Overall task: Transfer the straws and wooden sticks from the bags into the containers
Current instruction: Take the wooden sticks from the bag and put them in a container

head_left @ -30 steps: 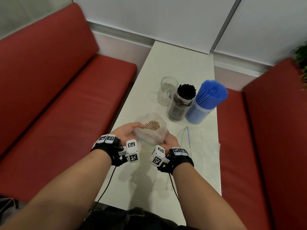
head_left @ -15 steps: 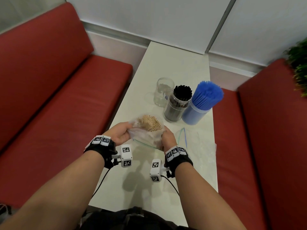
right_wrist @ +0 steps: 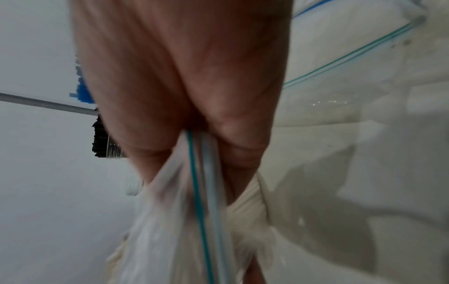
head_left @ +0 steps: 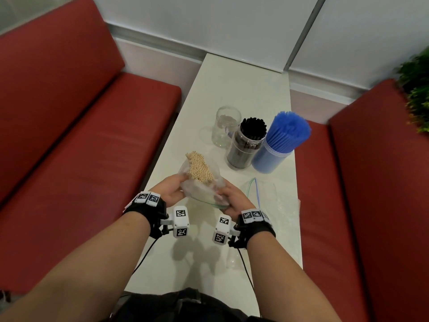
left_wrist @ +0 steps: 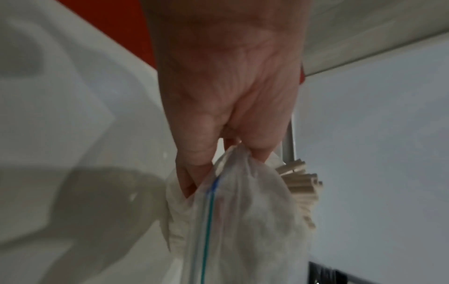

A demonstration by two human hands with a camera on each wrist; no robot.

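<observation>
Between red benches, over the tabletop point(head_left: 232, 89), both hands' fingers point(left_wrist: 192, 173) pinched the bag point(head_left: 204, 191), wooden sticks point(head_left: 199, 167) seemingly half out, needing aim at the empty jar point(head_left: 226, 126).

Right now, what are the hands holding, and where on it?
Both hold the zip bag of wooden sticks: left hand grips its left side, right hand pinches the zip edge.

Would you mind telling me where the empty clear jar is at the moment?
In the head view the empty clear jar stands on the white table, leftmost of the three containers, just left of the jar of black straws.
</observation>
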